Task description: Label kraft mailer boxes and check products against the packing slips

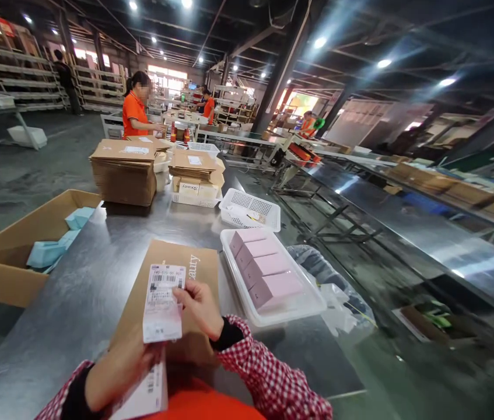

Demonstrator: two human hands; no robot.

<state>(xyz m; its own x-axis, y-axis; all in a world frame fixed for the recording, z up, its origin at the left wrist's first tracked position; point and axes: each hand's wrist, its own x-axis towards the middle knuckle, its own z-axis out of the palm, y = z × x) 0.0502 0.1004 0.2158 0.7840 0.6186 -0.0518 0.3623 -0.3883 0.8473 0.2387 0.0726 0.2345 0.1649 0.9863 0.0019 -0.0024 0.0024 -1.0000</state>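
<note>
A printed shipping label [163, 315] is pinched at its right edge between the thumb and fingers of my right hand [203, 307]. Below it, my left hand [119, 373] is closed around further labels [153, 388] that hang toward my body; its fingers are partly hidden and a little blurred. Under both hands lies a flat brown cardboard mailer [139, 291] with "eauty" lettering visible at its upper right. To the right of the mailer, a white plastic tray [255, 318] holds several pink boxes [268, 265] in a row.
Stacks of brown mailers [124, 181] stand farther up the metal table [67, 326]. A white perforated basket [268, 210] sits beyond the tray. At left is an open carton [6, 280] with light-blue packages. A co-worker in orange [135, 114] stands at the far end.
</note>
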